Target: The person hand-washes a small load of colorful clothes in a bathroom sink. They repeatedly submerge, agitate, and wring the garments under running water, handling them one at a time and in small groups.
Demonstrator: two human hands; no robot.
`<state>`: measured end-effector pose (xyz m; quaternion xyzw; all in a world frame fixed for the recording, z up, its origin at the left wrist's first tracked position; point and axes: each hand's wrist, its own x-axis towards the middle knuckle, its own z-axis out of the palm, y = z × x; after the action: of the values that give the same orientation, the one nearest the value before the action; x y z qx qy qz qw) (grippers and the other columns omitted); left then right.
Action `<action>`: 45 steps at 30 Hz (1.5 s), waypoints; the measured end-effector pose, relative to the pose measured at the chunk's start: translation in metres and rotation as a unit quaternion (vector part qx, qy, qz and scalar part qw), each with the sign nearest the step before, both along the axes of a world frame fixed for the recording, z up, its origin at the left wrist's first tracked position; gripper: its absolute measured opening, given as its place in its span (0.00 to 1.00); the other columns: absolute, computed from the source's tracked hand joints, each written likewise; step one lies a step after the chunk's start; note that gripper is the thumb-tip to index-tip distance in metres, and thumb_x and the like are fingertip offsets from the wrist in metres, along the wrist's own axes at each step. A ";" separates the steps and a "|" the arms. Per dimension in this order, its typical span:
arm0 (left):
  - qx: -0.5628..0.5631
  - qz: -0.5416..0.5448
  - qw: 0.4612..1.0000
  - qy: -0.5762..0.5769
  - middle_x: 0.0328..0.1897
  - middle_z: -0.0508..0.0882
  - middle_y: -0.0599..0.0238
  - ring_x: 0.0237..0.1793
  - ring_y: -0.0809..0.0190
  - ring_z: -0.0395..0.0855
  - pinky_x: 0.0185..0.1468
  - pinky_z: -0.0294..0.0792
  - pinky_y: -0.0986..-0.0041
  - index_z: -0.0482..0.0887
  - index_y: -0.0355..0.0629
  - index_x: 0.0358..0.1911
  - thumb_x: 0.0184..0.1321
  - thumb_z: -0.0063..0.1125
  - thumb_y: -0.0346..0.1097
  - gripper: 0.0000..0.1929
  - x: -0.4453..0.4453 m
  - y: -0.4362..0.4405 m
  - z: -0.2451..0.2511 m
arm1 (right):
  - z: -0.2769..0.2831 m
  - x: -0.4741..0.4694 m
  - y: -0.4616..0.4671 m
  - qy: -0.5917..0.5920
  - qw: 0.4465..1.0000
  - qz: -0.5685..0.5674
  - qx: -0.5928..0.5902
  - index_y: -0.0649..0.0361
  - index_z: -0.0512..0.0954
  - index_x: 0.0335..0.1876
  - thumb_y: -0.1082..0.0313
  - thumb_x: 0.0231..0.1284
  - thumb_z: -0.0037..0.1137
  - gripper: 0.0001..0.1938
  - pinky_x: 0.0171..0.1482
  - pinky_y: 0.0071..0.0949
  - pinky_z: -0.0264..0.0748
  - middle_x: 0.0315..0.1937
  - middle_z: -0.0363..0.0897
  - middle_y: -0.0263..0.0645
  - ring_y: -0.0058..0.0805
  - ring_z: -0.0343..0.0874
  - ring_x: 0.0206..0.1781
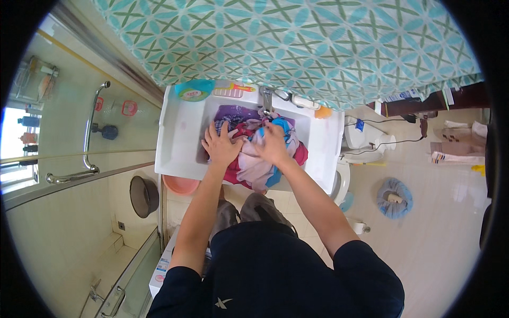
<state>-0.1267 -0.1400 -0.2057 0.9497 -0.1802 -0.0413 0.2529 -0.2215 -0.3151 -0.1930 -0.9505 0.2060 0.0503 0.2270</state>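
Observation:
A heap of wet-looking clothes (254,165) in pale pink, red, blue and patterned fabric fills the middle of a white washbasin (179,131). Part of the heap hangs over the basin's front edge. My left hand (222,146) rests on the heap's left side, fingers spread. On the light pink and blue cloth lies my right hand (273,145), its fingers bent; whether they grip any fabric is hard to see. Behind the clothes shows a purple surface (234,112), partly covered. The chrome faucet (267,101) stands just beyond.
On the back ledge are a teal detergent bottle (194,90), a brush with an orange-yellow handle (242,88) and an orange sponge (323,112). A patterned curtain (298,47) hangs close above. Below left sits a pink basin (180,185); a toilet (342,181) stands at right.

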 end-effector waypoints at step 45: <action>-0.300 -0.043 0.895 0.327 0.54 0.86 0.48 0.48 0.50 0.85 0.51 0.75 0.65 0.77 0.40 0.66 0.65 0.67 0.43 0.28 0.028 0.056 0.007 | 0.235 0.009 0.015 -0.321 0.732 -0.044 0.599 0.59 0.69 0.32 0.66 0.69 0.39 0.10 0.52 0.28 0.72 0.45 0.78 0.45 0.27 0.74 0.45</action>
<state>-0.0987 -0.0844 -0.1987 0.7527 -0.1317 -0.3043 0.5688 -0.2127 -0.3000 0.0422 -0.5671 0.0896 -0.1547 0.8040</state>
